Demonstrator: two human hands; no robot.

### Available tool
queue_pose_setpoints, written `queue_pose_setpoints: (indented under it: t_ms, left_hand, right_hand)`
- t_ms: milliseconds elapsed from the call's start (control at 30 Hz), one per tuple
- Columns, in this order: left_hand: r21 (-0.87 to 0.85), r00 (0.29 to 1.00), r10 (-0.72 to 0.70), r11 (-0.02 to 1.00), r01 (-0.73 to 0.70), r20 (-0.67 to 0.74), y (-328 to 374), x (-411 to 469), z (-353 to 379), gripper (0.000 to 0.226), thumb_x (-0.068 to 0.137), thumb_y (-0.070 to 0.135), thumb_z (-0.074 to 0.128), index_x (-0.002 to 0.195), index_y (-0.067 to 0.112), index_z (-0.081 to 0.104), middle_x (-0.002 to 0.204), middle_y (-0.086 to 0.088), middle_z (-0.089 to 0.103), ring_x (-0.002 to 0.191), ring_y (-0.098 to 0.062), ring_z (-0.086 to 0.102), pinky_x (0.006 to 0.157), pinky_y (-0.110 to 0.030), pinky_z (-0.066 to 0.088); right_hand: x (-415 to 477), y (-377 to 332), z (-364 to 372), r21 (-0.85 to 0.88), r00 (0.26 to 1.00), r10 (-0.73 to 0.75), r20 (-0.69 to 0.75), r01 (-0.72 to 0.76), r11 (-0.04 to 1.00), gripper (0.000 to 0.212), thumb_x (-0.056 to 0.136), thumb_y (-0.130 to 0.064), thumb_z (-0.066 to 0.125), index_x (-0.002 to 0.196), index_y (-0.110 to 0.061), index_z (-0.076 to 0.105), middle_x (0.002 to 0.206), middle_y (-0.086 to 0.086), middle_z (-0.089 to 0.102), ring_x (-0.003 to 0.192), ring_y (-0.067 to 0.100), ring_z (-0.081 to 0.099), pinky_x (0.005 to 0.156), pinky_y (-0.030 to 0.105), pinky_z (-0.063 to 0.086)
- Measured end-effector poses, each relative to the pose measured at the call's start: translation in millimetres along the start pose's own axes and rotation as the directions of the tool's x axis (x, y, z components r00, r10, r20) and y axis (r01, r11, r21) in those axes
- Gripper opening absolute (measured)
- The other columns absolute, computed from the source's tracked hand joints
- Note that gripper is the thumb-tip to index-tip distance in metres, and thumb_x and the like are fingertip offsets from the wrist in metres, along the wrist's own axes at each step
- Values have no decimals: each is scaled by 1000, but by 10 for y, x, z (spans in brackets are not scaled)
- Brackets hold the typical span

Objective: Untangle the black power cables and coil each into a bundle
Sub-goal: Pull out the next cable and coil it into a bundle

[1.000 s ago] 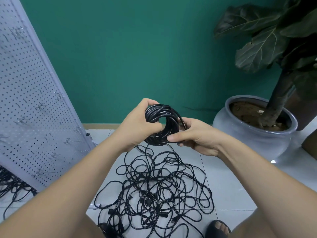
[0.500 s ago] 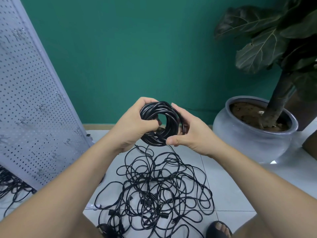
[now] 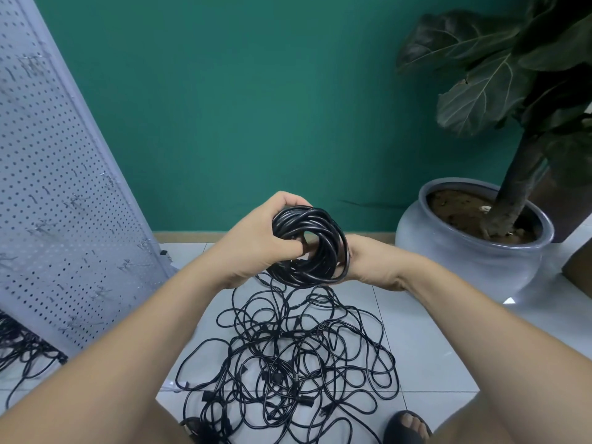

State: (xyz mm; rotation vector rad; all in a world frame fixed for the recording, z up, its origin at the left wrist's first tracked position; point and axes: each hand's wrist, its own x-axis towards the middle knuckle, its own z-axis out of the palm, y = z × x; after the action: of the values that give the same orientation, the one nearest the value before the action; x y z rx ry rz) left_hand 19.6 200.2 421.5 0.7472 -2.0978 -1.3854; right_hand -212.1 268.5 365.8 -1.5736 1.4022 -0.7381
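A tight round coil of black power cable (image 3: 315,230) is held up in front of me, above the floor. My left hand (image 3: 256,240) grips its left side, thumb hooked into the centre hole. My right hand (image 3: 368,257) holds the right and lower edge from behind, its fingers mostly hidden by the coil. Below, a large loose tangle of black cables (image 3: 288,363) with several plugs lies spread on the pale floor tiles.
A grey perforated panel (image 3: 64,203) leans at the left, with more black cables (image 3: 22,347) beneath it. A large grey plant pot (image 3: 474,254) with a leafy plant stands at the right against the green wall. My sandalled foot (image 3: 408,427) is by the tangle.
My right hand has slid from the coil's front lower edge round behind its right side. The coil has tilted and shifted slightly to the right. My left hand keeps its grip.
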Motion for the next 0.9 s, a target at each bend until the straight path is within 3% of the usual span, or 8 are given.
queue_pose_setpoints:
  t_ms: [100,200,300,567,667,733,833,900]
  left_hand:
    - [18,1000,4,1000,-4,-5,-30,26,-15,51,87,-6,71,125,28,61,112,-17,72,93,-28,69,93,-47,57]
    - [37,1000,6,999,-6,-16,-60,39,-34,52,87,-5,67,125,29,60,106,-14,70,83,-15,61,81,-37,53]
    - [94,997,2,996,5,-79,-87,53,-64,52,85,0,66,124,32,57,96,-6,70,77,-13,58,74,-34,50]
    - [185,952,-1,981,61,-306,-199,193,-209,46,85,4,64,118,32,47,74,19,62,63,-9,48,58,-24,42]
    - [222,916,-13,969,111,-402,-250,246,-286,44,86,8,63,116,33,41,88,13,66,60,-11,49,54,-27,43]
    - [220,900,-47,963,156,-433,-285,271,-325,44,86,9,62,115,32,39,94,1,67,59,-14,50,52,-31,44]
    - [301,921,-57,936,183,-385,-331,287,-259,45,87,8,62,115,30,36,89,-6,65,63,-22,51,57,-36,45]
    - [379,939,-29,910,166,-343,-335,299,-156,46,87,7,62,115,28,33,90,-9,65,66,-24,53,60,-38,45]
  right_hand:
    - [20,-12,0,-95,998,0,-66,-7,995,21,96,-17,79,115,-23,77,116,-4,80,114,14,72,106,39,58]
    - [28,-5,-1,-191,994,11,-110,-32,981,11,100,-24,77,111,-27,77,110,-11,80,109,10,73,102,31,57]
    - [23,-8,-42,-292,988,41,-146,-83,953,7,107,-32,68,104,-28,73,98,-6,79,89,6,71,82,26,53]
    - [-110,-115,-75,-459,958,86,-275,-209,863,22,107,-41,61,92,-24,64,80,-16,77,63,10,72,72,39,60]
    - [-240,-221,-84,-419,956,106,-273,-217,882,8,106,-38,62,113,-35,59,79,-12,77,58,12,69,59,31,52]
    - [-319,-291,-58,-387,967,99,-233,-186,903,23,106,-35,63,125,-41,51,78,-8,77,56,13,67,61,34,55]
    - [-374,-393,69,-357,978,58,-200,-128,925,21,103,-31,65,121,-39,57,73,-4,76,54,14,63,71,42,59]
    - [-412,-494,139,-282,974,6,-225,-71,957,13,101,-23,66,110,-32,65,66,3,73,49,15,55,60,38,54]
